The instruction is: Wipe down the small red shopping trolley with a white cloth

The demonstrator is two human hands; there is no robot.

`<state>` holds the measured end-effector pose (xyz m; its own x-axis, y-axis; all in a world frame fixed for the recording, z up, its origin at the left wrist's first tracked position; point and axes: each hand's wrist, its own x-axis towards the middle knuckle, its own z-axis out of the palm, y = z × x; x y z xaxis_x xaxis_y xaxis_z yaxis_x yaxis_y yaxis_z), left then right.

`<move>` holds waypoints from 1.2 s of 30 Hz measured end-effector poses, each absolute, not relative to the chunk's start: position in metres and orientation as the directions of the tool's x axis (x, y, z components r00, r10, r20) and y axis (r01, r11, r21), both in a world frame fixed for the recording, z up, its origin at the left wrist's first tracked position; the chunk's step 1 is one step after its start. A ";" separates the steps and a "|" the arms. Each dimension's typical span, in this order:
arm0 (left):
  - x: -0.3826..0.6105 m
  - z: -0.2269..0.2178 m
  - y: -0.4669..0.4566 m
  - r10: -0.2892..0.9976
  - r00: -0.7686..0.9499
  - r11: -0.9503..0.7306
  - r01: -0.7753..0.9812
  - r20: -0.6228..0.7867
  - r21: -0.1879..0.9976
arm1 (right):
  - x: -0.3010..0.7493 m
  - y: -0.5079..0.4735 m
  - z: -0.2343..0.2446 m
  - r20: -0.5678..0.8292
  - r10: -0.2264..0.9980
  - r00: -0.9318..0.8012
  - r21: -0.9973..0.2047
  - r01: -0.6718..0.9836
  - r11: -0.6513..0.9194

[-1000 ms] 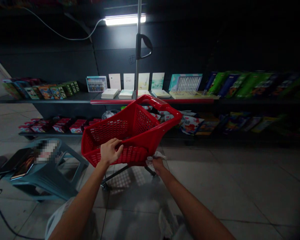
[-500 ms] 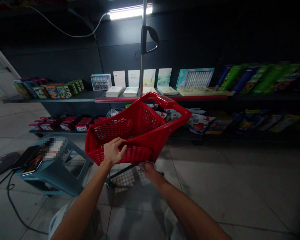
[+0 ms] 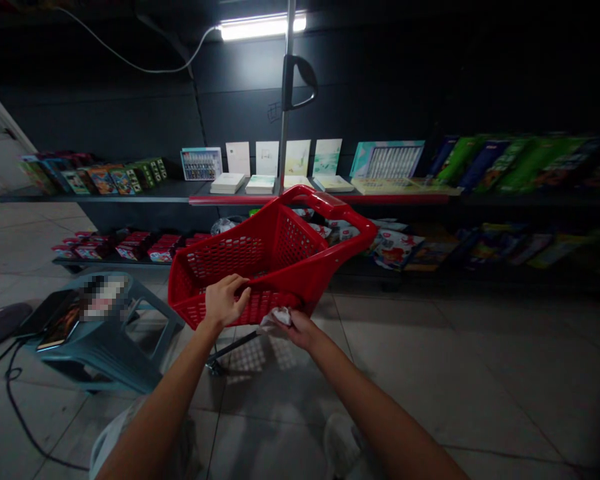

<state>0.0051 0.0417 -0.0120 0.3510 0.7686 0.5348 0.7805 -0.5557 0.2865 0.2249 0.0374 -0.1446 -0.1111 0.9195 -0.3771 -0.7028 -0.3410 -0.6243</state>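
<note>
A red plastic shopping basket on wheels (image 3: pixel 275 260) stands on the tiled floor in front of me, tilted up toward the shelves. My left hand (image 3: pixel 224 301) is closed on its near rim. Just below the rim, my right hand (image 3: pixel 297 327) is pinched on a crumpled white cloth (image 3: pixel 276 318) and presses it against the basket's near wall. The basket's metal pole with a black handle (image 3: pixel 296 81) rises behind it. Its wheels are mostly hidden under the basket.
A grey-blue plastic stool (image 3: pixel 107 333) holding a tablet and booklets stands at the left, with a black cable (image 3: pixel 15 413) on the floor. Dark shelves (image 3: pixel 145 192) behind carry boxes, notebooks and packets. Open tiled floor lies to the right.
My right hand has come up from under the basket's right corner to its near wall, bringing the white cloth into view. The left hand has kept its grip on the rim.
</note>
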 end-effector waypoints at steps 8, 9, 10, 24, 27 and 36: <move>0.008 -0.013 0.036 0.740 0.354 -0.571 0.781 0.572 0.254 | 0.265 0.013 -0.072 -0.449 0.893 0.026 -0.674 -0.666 -0.320; 0.008 -0.014 0.036 0.735 0.346 -0.569 0.782 0.583 0.253 | 0.271 0.009 -0.062 -0.412 0.909 0.069 -0.725 -0.629 -0.281; 0.008 -0.014 0.036 0.730 0.338 -0.568 0.783 0.594 0.254 | 0.278 0.006 -0.052 -0.357 0.925 0.130 -0.794 -0.564 -0.227; -0.011 -0.019 0.026 0.720 0.267 -0.565 0.762 0.640 0.318 | 0.325 -0.034 0.004 0.688 0.512 0.514 -0.686 0.690 0.230; -0.016 -0.021 0.022 0.728 0.221 -0.516 0.800 0.649 0.306 | 0.320 -0.037 0.004 0.781 0.562 0.274 -0.494 0.821 0.287; -0.027 -0.021 0.008 0.759 0.179 -0.412 0.877 0.626 0.249 | 0.281 -0.039 0.082 0.600 0.800 -0.006 -0.282 0.934 0.219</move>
